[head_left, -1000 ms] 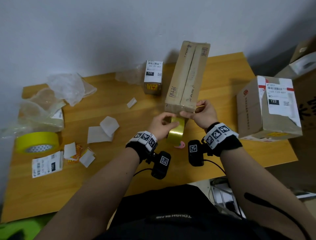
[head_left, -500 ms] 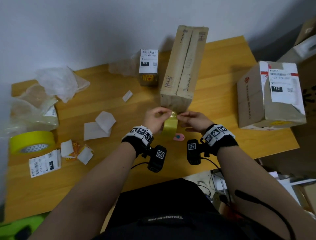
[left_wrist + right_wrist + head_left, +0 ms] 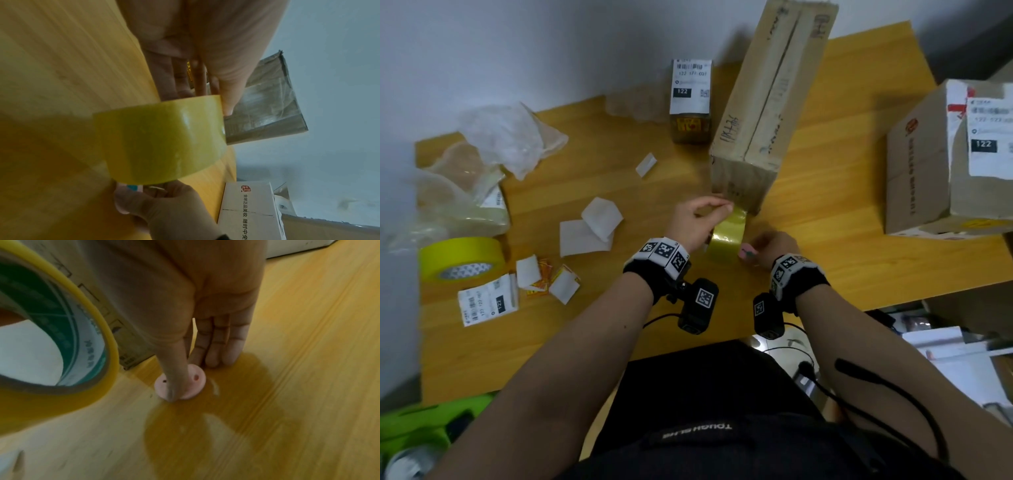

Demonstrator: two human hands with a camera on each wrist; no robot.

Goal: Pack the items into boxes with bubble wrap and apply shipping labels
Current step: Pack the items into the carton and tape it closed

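Left fingers: the left hand [image 3: 700, 219] grips the tape roll [image 3: 727, 236], fingers curled over its top edge, thumb side toward the tall box.
Right fingers: the right hand [image 3: 774, 245] reaches down to the worktop [image 3: 825, 192], thumb pressed on a small pink cutter [image 3: 180, 382], the other fingers straight and touching the wood just behind it; whether they pinch it, I cannot tell.
Tape roll: one in hand, glossy yellow-olive, held up on edge just off the wood, its free strip running onto the near end of the tall box. In the right wrist view its inner core shows green and white print.
Pink cutter: one, a round flat disc with two small holes, lying flat just beside the roll.
Tall box: one long brown carton [image 3: 767, 102], closed, a seam down its top, black handwriting on it, lying across the middle of the worktop with its near end at the fingers.
Other boxes: two more, so three in all. A small one [image 3: 690, 102] with a white shipping label stands at the back; a big one [image 3: 945, 161], also labelled, sits at the right edge.
Second roll: one wide yellow tape roll [image 3: 460, 257], flat at the left.
Loose label: one printed label [image 3: 488, 303] near that roll.
Paper scraps: several white backing pieces [image 3: 589, 229] scattered between.
Plastic wrap: crumpled clear sheets [image 3: 493, 144] at the far left.
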